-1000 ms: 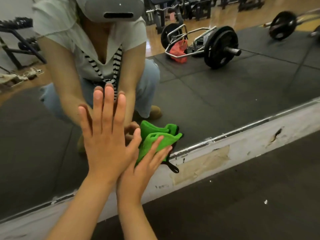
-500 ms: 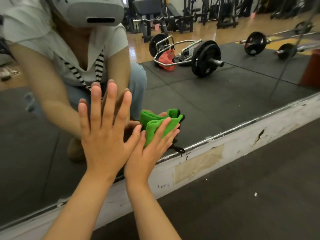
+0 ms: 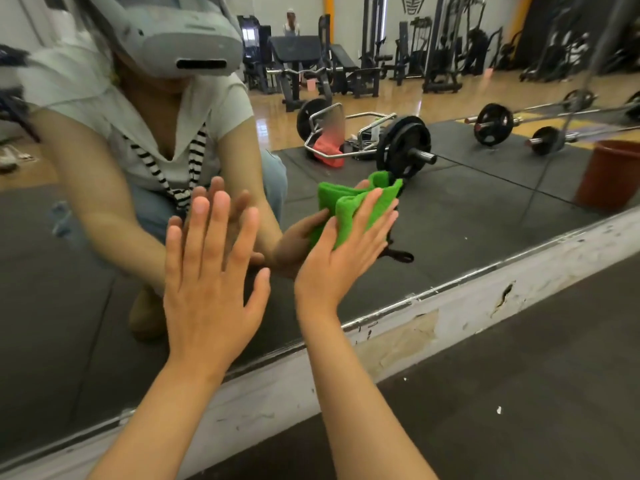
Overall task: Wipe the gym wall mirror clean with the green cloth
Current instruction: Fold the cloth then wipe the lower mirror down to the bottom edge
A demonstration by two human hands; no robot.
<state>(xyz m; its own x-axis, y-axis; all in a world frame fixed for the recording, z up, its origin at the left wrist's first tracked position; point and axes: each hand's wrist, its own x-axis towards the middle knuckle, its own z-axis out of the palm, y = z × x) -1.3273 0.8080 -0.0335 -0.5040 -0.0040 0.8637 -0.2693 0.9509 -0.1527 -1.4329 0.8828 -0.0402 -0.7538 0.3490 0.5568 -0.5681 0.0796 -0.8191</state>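
While the head view takes in the low part of the gym wall mirror [image 3: 467,209], the step in hand reads as a wiping stroke near the bottom edge of the glass. The right hand [image 3: 339,268] lies flat with straight fingers, pressing the green cloth [image 3: 353,206] against the mirror; it pinches nothing, and the bunched cloth sits under the fingers, just toward one o'clock of the frame's centre. A black loop [image 3: 398,254] hangs from the cloth at its five o'clock. The left hand [image 3: 211,289], at nine o'clock of the right, is spread wide with palm and fingers flat on the glass and holds nothing. To do the stroke well, the person would probably do best to flatten the folded cloth so that more of it meets the glass, press evenly through the palm, and overlap each pass, working down toward the white ledge [image 3: 450,317] at five o'clock. The bracing left palm is likely to leave prints, so that patch will want a pass too. The loop could drag and streak; tucking it under the fingers seems wise.
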